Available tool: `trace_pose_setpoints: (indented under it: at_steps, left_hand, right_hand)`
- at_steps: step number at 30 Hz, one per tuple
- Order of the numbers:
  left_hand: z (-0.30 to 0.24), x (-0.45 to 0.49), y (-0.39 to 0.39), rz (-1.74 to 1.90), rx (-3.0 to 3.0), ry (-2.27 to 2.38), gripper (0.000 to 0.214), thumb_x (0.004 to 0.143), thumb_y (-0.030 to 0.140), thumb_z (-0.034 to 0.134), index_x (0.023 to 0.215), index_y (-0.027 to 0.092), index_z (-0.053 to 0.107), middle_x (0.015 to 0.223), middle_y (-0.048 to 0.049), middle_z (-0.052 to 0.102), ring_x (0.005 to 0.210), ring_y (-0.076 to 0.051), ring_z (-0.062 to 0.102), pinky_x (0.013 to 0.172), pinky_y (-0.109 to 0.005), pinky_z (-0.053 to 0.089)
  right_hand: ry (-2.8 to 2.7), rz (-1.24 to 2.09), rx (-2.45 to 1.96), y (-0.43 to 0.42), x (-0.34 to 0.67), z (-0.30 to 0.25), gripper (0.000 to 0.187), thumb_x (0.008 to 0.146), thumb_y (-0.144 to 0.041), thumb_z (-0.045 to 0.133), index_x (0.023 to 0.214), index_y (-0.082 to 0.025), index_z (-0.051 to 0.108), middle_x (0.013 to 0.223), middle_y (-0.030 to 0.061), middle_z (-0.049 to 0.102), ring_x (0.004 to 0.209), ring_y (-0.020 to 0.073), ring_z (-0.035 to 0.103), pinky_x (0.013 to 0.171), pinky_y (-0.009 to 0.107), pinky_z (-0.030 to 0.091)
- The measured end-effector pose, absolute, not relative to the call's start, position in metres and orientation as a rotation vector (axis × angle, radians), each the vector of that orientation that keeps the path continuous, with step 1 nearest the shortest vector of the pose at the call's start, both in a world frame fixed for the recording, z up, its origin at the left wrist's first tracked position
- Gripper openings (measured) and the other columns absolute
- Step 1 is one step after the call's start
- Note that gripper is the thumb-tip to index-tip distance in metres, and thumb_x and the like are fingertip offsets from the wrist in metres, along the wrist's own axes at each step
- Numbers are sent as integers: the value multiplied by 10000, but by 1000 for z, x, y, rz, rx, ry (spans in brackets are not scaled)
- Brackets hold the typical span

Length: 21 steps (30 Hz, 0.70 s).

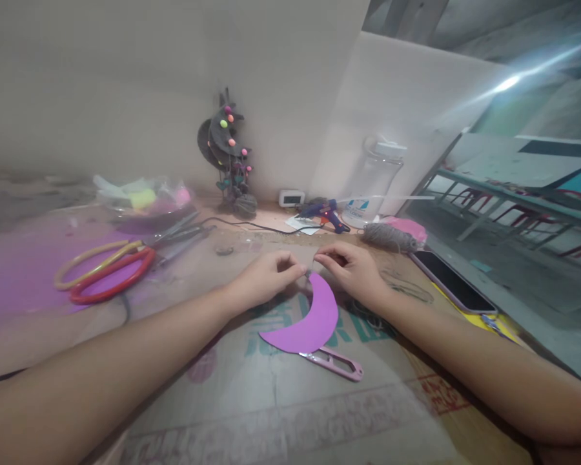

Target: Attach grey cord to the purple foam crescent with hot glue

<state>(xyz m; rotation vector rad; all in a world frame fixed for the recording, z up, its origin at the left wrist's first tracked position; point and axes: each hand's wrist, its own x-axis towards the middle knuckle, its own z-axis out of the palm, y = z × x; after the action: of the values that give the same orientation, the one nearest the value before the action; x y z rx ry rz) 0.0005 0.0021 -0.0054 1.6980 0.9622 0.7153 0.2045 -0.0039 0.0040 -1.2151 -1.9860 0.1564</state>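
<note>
A purple crescent moon cutout (323, 316) lies over the cardboard, its upper tip between my two hands. My left hand (264, 279) is closed in a pinch at that tip, where a bit of grey yarn (308, 274) shows. Just to the right, the fingers of my right hand (351, 270) are pinched together on what looks like a thin strand rising from the tip. A pink utility knife (341, 365) pokes out from under the crescent's lower edge. Loose grey yarn (407, 287) trails beside my right wrist.
Red-and-yellow-handled scissors (111, 274) rest on purple sheet at left, near a plastic bag (148, 197). A blue glue gun (324, 213), clear bottle (370, 187) and grey yarn skein (390, 237) stand behind. A decorated moon hanging (227, 152) leans on the wall; a phone (455, 282) lies right.
</note>
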Motion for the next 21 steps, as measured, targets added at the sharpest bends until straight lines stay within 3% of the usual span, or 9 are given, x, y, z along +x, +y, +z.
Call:
trace_pose_setpoints:
  at_steps: [8,14,16,19,21]
  left_hand:
    - [-5,-1,2,692,1694,935,348,830,534,531,786,189,553,609,2,608,443,-82,443,399,-180,297]
    - [-5,1,3,824,1653,964,329,820,510,543,754,189,519,568,19,580,412,-84,409,388,-198,281]
    - [-4,1,4,932,1647,987,312,809,477,561,719,182,510,575,20,580,433,-85,420,416,-202,295]
    - [-2,2,5,1009,1609,1025,285,797,439,573,698,179,514,568,30,560,464,-93,432,457,-211,316]
    - [-1,3,6,1041,1591,1036,268,800,412,568,680,180,513,558,37,538,490,-101,443,494,-219,338]
  right_hand:
    - [-2018,181,-1247,-2,203,3,171,852,-309,597,807,-181,701,694,16,672,607,132,543,594,253,412]
    - [-1933,208,-1187,1,206,7,268,882,-256,502,1119,-197,615,1114,81,630,857,167,579,745,299,450]
    - [-1790,240,-1198,-2,208,11,259,889,-299,495,1115,-193,564,1045,69,618,770,147,552,688,283,445]
    - [-1744,372,-1243,-9,207,17,212,897,-375,480,903,-181,565,741,-1,551,623,120,479,590,250,402]
    - [-1827,496,-1287,-15,203,19,288,895,-419,471,752,-179,545,635,-24,490,583,114,455,552,240,370]
